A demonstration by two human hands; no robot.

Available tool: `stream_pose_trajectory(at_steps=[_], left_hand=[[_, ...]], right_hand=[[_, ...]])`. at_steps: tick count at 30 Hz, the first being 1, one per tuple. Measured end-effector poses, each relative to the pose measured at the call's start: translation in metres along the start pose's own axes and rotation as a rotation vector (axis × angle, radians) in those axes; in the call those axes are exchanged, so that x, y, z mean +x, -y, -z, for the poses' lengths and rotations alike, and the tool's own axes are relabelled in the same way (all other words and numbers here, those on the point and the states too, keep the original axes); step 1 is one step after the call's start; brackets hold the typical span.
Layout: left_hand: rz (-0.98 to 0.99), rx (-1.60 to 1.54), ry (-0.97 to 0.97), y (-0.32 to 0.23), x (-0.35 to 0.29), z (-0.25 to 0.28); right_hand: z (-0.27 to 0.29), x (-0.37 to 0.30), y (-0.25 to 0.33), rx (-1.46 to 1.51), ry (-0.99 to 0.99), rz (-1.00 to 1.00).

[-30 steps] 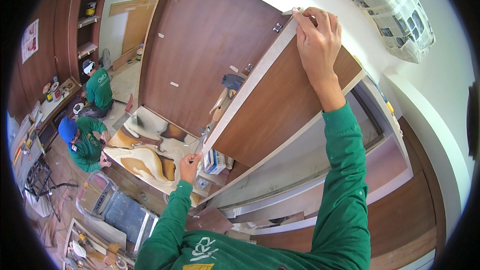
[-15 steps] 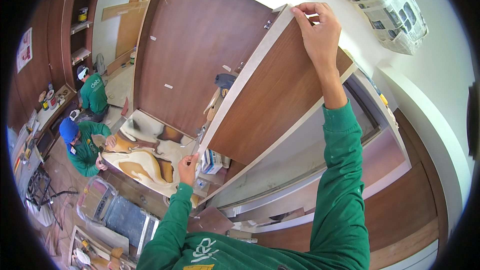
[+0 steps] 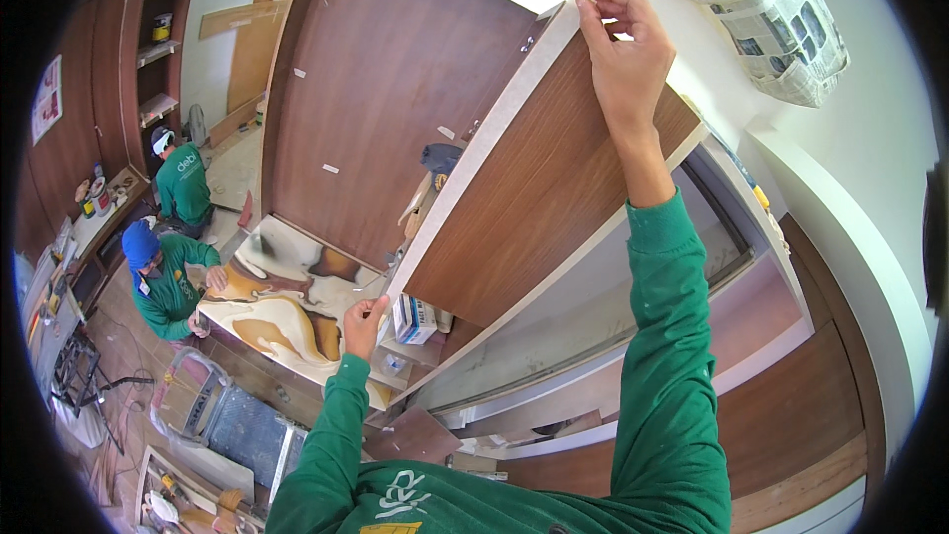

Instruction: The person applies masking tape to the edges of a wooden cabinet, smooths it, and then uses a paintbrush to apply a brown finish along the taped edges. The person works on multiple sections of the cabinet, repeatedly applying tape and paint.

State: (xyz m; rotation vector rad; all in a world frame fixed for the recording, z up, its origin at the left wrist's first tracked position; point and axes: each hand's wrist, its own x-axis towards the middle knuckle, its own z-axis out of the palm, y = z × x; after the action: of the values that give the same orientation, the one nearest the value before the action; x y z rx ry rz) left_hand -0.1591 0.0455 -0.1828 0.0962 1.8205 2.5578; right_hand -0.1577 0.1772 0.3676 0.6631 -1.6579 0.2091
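Along the long edge of a brown wood-grained panel [image 3: 539, 173], a pale strip [image 3: 483, 146] is laid, running from upper right to lower left. Its upper end is pinched between thumb and forefinger of the right hand [image 3: 631, 61], the other fingers being curled; its lower end is pinched by the left hand [image 3: 362, 326]. Just beside the left hand, a white-and-blue box [image 3: 415, 318] is stored. Farther left, a swirl-patterned board [image 3: 287, 324] is touched by a co-worker in a blue head covering [image 3: 140, 246]. Below that, a folding stepladder [image 3: 240, 425] is placed.
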Motion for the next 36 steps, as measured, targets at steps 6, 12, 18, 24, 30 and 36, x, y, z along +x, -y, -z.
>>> stream_pose_trajectory(at_steps=[6, 12, 18, 24, 30, 36], left_hand=[[0.043, -0.026, -0.004, -0.002, -0.001, -0.005], [0.028, -0.031, -0.004, -0.001, 0.000, -0.006], [-0.004, -0.031, -0.022, -0.003, -0.006, -0.003], [0.036, -0.070, -0.013, -0.011, -0.013, -0.001], [0.041, -0.099, 0.002, -0.006, -0.012, 0.001], [0.016, -0.095, 0.004, -0.005, -0.013, -0.001]], right_hand=[[-0.002, -0.001, 0.000, -0.001, -0.015, 0.026], [-0.001, 0.000, 0.001, -0.020, -0.012, 0.044], [-0.001, 0.000, -0.001, -0.038, -0.002, 0.048], [-0.001, -0.001, 0.002, -0.039, 0.006, 0.035], [-0.001, 0.000, 0.003, -0.045, 0.008, 0.026], [0.000, 0.001, 0.004, -0.039, 0.018, 0.019]])
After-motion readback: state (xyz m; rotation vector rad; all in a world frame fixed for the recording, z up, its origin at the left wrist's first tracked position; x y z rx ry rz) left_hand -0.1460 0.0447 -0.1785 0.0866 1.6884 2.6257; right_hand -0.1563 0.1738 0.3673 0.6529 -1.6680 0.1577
